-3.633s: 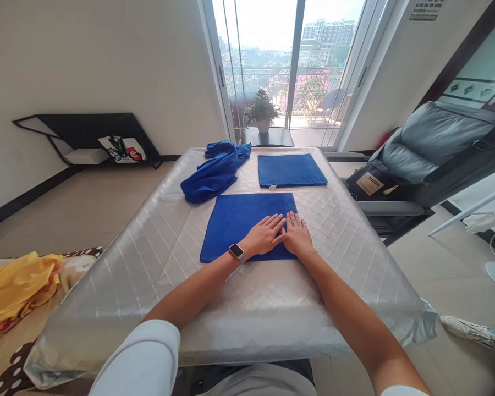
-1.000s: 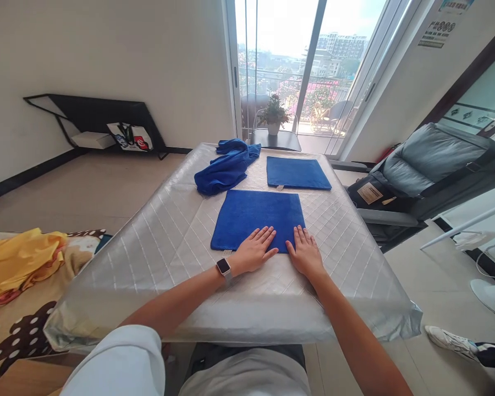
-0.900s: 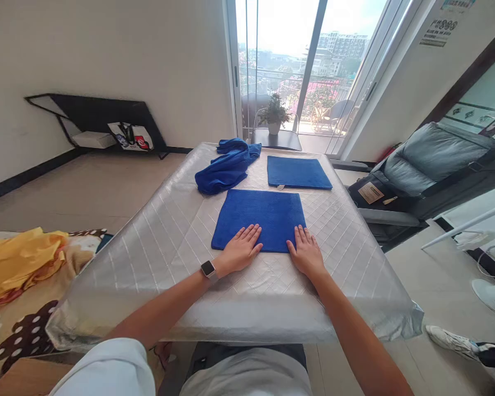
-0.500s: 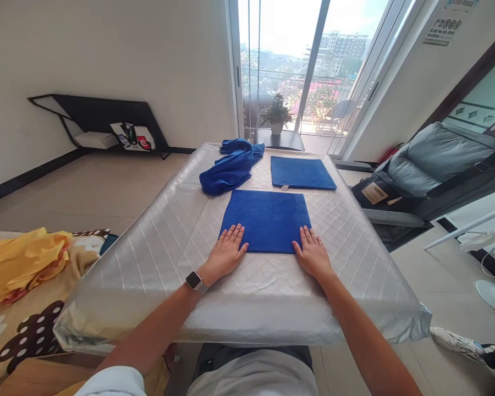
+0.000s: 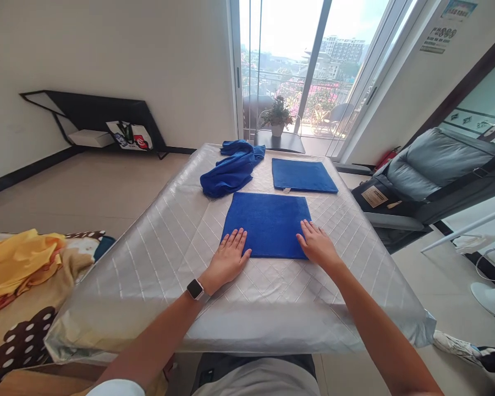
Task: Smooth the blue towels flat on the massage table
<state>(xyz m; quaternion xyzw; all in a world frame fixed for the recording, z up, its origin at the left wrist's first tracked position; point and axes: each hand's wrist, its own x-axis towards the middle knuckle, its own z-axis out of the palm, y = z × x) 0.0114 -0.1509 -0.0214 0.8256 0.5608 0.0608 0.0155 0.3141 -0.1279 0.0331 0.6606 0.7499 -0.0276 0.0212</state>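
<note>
A blue towel [image 5: 270, 223], folded into a flat rectangle, lies on the silver quilted tablecloth [image 5: 169, 242] in front of me. My left hand [image 5: 230, 254] rests flat on its near left corner with the fingers outstretched. At the right edge of the towel, my right hand [image 5: 317, 242] is angled inward with its fingertips on the cloth and fingers extended. Beyond it to the right lies a second folded blue towel [image 5: 304, 175] with a small white tag. A crumpled blue cloth [image 5: 232, 168] is heaped at the far left of the table.
A grey recliner [image 5: 421, 170] with a black bag [image 5: 371, 195] stands right of the table. At left is a bed with a yellow cloth [image 5: 22, 258]. A potted plant [image 5: 278, 116] sits on a chair behind the table. Another person's shoe [image 5: 456, 346] shows at lower right.
My right hand has turned inward and moved slightly up along the towel's right edge. The left hand remains flat on the near left corner. The view has shifted slightly.
</note>
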